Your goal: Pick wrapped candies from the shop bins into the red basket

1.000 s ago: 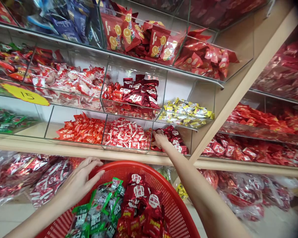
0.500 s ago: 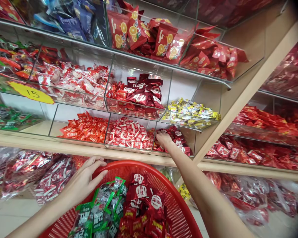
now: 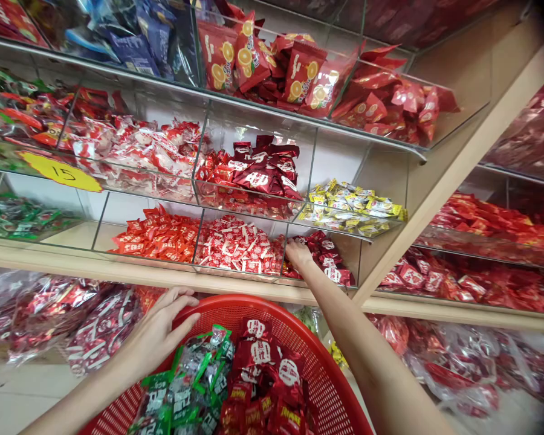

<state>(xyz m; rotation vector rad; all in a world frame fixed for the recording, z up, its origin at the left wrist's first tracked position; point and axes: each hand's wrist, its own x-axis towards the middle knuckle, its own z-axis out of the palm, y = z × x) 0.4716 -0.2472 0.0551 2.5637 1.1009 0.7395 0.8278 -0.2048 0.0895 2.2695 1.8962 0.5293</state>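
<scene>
My left hand (image 3: 170, 323) lies at the left rim of a red plastic basket (image 3: 320, 344), fingers stretched out and thumb apart. Inside the basket are green packets (image 3: 185, 386) on the left and dark red candy packets (image 3: 265, 374) on the right. My right hand (image 3: 300, 255) reaches into the rightmost bottom compartment of the shelf, among dark red wrapped candies (image 3: 330, 257). Its fingertips point down and are hidden, so I cannot see whether they grip a candy.
Clear dividers split the shelves. Beside my right hand's compartment lie pink-and-white candies (image 3: 238, 244) and orange-red packets (image 3: 161, 232). Yellow-and-white candies (image 3: 351, 205) sit just above. A wooden upright (image 3: 439, 187) stands right; bagged candies (image 3: 95, 332) lie under the shelf.
The view has shifted very slightly, so everything sits a little further right. Both hands keep nearly the same places at the basket and in the compartment.
</scene>
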